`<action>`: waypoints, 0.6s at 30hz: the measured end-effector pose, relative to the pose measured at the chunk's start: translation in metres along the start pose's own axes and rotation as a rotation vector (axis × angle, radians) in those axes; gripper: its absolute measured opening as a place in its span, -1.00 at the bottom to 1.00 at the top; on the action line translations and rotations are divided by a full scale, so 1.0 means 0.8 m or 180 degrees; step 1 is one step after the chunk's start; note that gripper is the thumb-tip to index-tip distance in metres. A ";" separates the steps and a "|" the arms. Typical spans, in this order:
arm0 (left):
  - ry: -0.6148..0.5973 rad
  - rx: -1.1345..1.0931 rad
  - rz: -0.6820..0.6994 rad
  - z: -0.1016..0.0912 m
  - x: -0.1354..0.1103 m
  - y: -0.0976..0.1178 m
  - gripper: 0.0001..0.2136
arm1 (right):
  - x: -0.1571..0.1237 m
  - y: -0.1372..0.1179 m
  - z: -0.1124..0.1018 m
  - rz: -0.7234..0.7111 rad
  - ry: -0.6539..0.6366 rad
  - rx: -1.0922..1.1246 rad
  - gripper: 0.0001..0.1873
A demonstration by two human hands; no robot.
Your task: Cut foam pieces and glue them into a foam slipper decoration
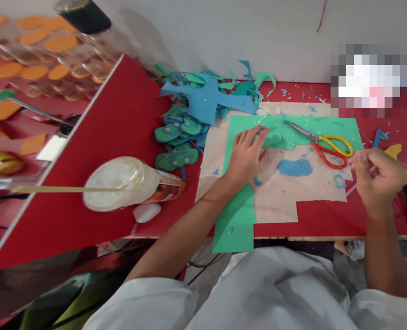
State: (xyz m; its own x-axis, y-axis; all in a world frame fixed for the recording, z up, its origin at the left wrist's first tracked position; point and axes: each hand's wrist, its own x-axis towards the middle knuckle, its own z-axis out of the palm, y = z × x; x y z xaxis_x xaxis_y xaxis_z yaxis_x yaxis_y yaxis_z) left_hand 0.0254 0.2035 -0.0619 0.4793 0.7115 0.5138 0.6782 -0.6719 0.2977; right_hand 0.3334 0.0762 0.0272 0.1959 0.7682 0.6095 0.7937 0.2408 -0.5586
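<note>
My left hand (247,153) rests over a green foam sheet (239,130), fingers bent and thumb apart. Its fingertips are next to a small rounded green foam piece (272,138); I cannot tell whether they touch it. My right hand (378,176) is closed in a pinch beside the handles of the scissors (331,143), which have one yellow and one red loop. Whatever it pinches is hidden. A blue oval foam cutout (295,167) lies on the pale paper (275,206) between my hands, and the scissors' blades lie across the green sheet.
Stacked blue-green foam cutouts (177,133) and blue scraps (206,98) lie at the back left. A tub with a stick across it (121,183) stands by the red divider (96,133). Beyond are orange-topped clear containers (38,71). A blue strip (377,136) lies at right.
</note>
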 end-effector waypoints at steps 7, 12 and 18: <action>0.0162 0.0316 -0.0391 0.028 -0.009 -0.020 -0.62 | -0.072 0.134 -0.084 -0.0076 0.0734 -0.1448 -0.67; 0.0076 0.0050 -0.0480 0.025 -0.004 -0.023 -0.72 | -0.114 0.165 -0.111 0.0078 0.1034 -0.1637 -0.75; -0.0033 -0.0292 -0.0903 0.010 0.008 -0.013 -0.75 | -0.070 0.125 -0.094 0.0064 0.0620 -0.1982 -0.89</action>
State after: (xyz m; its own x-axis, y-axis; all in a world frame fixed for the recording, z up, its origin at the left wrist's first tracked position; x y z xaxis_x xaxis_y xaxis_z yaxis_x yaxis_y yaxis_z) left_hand 0.0257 0.2168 -0.0686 0.2837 0.8752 0.3917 0.7330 -0.4613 0.4999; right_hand 0.4448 0.0123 -0.0205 0.2685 0.6332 0.7259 0.9625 -0.2063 -0.1761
